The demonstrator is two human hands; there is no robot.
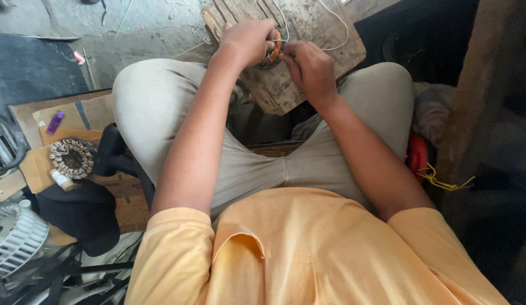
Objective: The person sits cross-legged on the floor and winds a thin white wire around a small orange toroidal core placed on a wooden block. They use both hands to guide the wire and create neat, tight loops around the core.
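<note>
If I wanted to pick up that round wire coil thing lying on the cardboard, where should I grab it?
Probably by the outer rim of the wound stator, coming from above: it lies flat on the cardboard with an open middle, so fingers can pinch opposite edges. A small white bottle sits against its lower edge.

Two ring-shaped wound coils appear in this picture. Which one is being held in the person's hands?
The orange-copper coil on the wooden board, gripped between the left hand and right hand. The other, brownish coil lies untouched on cardboard at the left.
</note>
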